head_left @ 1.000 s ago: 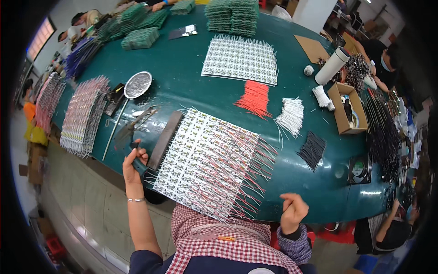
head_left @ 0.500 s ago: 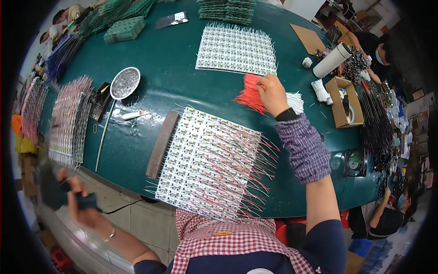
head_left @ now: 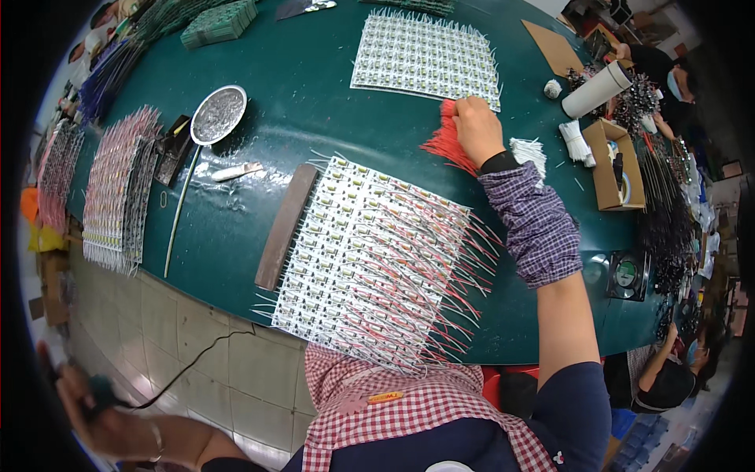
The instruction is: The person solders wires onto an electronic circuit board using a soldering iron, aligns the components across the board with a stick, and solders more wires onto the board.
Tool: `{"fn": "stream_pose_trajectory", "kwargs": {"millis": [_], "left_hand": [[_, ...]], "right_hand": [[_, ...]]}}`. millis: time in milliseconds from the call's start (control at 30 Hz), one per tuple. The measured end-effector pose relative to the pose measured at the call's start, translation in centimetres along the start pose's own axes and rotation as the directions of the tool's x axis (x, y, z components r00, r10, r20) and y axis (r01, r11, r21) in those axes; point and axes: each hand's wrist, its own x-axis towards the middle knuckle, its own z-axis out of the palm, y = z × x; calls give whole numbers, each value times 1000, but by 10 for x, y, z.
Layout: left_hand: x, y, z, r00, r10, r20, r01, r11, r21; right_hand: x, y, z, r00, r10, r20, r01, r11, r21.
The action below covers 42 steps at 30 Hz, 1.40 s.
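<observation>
My right hand (head_left: 478, 130) rests at the pile of red wires (head_left: 450, 145), its fingers bent and closed on the far end of the wires; the fingertips are partly hidden. Off the table at the lower left, my left hand (head_left: 90, 413) is blurred, wrapped round a dark pistol-shaped tool (head_left: 102, 391) with a black cord (head_left: 189, 370). In front of me lies a white circuit board panel (head_left: 338, 228) with rows of small parts; red and white wires stand from its right part. A brown bar (head_left: 285, 228) lies along its left edge.
Another wired panel (head_left: 425, 59) lies farther back. White wires (head_left: 528, 156), a white bottle (head_left: 596, 90) and a cardboard box (head_left: 617, 169) are at the right. A long-handled round pan (head_left: 219, 115) lies left, near stacked wired panels (head_left: 118, 197). Other people sit around the table.
The view has shifted, so the table appears higher and slightly right. My left hand has swung farther down and left with the tool. My right hand has moved slightly farther over the red wires.
</observation>
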Motion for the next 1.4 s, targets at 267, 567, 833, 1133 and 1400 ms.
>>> {"fn": "stream_pose_trajectory", "kwargs": {"millis": [267,567,833,1133,1400], "left_hand": [[-75,-111,120,918,-397,6,396,914,-90],[-86,-136,169,855,-511,91,519,839,-164],[-87,-147,185,819,-570,67,573,806,-150],[-85,-143,203,797,-602,43,600,783,-164],[-93,-146,210,709,-705,12,700,701,-139]], "right_hand": [[-3,2,0,996,-75,-56,80,992,101],[-4,-8,-11,995,-78,-67,85,990,110],[8,-44,-55,948,-315,46,314,949,21],[8,-102,-25,806,-420,418,558,776,-294],[-16,-125,-51,930,-331,158,309,940,148]]}}
